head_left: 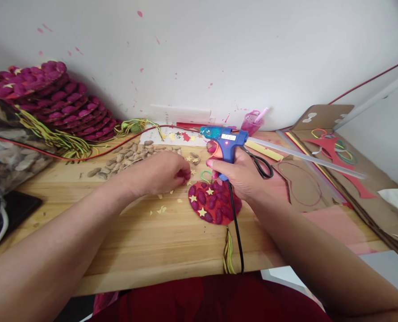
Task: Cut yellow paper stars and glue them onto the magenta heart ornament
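Note:
My right hand (240,172) is wrapped round the grip of a blue glue gun (230,145), its nozzle pointing left and a clear glue stick (302,156) running out of its back. Below it on the table lies a red piece (215,203) covered with magenta peanut shells and a few yellow stars, with a green loop on top and a yellow-green tassel (228,252) underneath. My left hand (168,173) is at the table just left of the piece, fingertips pinched near small yellow stars (193,171); whatever they hold is hidden.
Peanuts (128,156) lie behind my left hand. A stack of decorated magenta pieces (68,103) leans at the back left. Black-handled scissors (264,167), cardboard (369,179) and red paper scraps (342,165) are at the right. The gun's black cord hangs over the front edge.

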Motion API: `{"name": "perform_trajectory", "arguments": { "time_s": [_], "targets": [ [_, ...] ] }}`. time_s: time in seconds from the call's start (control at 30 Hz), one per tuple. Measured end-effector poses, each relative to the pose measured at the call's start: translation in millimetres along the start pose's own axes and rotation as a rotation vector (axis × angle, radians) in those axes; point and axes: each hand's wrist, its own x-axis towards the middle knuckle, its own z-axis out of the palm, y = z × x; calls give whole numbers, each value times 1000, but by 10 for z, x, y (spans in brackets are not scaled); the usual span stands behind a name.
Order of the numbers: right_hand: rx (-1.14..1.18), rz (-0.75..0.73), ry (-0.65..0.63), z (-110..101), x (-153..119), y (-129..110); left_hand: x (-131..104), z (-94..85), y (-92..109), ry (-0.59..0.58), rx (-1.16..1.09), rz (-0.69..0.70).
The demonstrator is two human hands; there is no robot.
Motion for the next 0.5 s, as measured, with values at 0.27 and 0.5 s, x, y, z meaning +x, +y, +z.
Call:
{"name": "perform_trajectory", "arguments": {
  "time_s": [0.27,0.5],
  "targets": [
    [-2,-6,-2,12,-2,-13,-70,11,214,37,309,49],
    [43,26,5,13,13,24,-59,61,237,27,451,120]
  ]
}}
